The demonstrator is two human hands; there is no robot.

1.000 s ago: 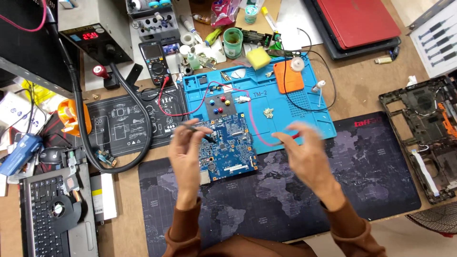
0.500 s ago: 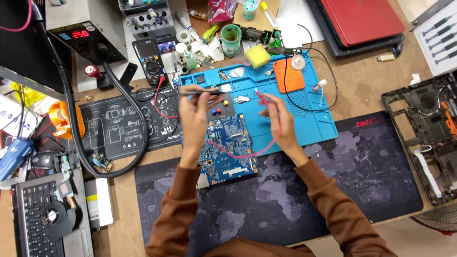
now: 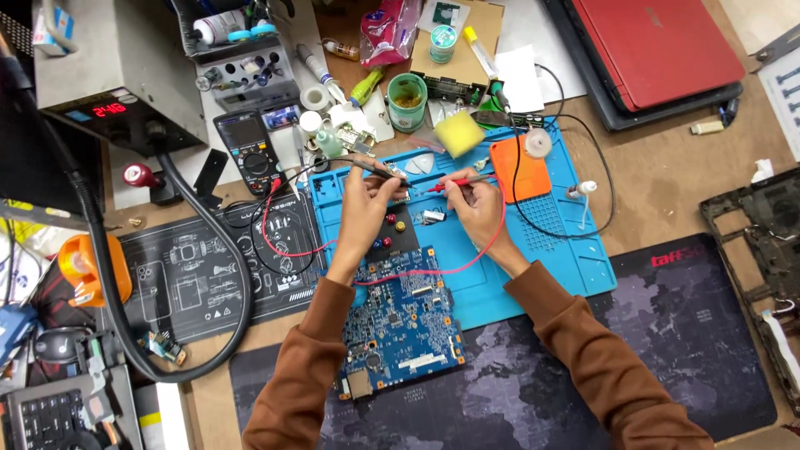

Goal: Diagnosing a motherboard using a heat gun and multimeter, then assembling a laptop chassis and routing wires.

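Observation:
My left hand [image 3: 364,208] holds a black test probe [image 3: 373,169] whose tip points right. A red test probe [image 3: 457,182] with a red lead is held in my right hand [image 3: 475,210], its tip pointing left. The two tips meet over a small part at the far edge of the blue work mat [image 3: 542,250]. A blue circuit board [image 3: 400,321] lies below my hands, half on the blue mat, half on the dark map-printed mat [image 3: 667,350]. Red and black leads run left to a black multimeter [image 3: 250,150].
A grey bench unit with a red display [image 3: 108,83] stands at the back left, a thick black hose looping from it. A red laptop [image 3: 658,50] lies at the back right. A yellow sponge [image 3: 459,133], green cup [image 3: 407,100], orange pad [image 3: 518,167] and opened laptop shell [image 3: 762,250] surround the mats.
Both hands moved away from me, from over the circuit board to the far edge of the blue mat, bringing the two probe tips together there.

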